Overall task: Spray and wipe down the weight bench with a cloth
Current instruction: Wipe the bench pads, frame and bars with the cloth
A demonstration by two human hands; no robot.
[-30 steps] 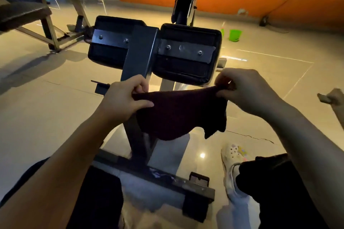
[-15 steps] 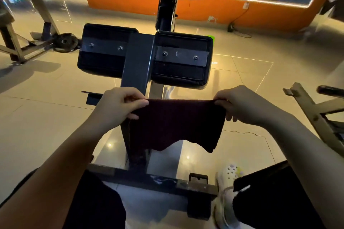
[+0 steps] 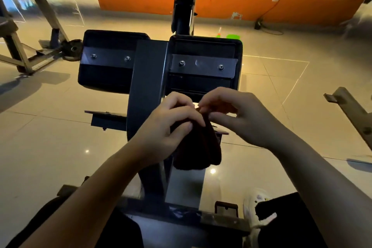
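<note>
A: What's biggest in front?
B: The weight bench (image 3: 149, 78), its two black pads facing us.
A: And the cloth?
B: The dark cloth (image 3: 198, 147) hangs bunched before its post, the left hand (image 3: 167, 127) gripping its top, the right hand (image 3: 239, 117) pinching the same edge.

I see a dim, warm-lit room; ceiling lights glare off the glossy beige tile floor (image 3: 261, 90) near 5 o'clock; edges bend and blur.
</note>
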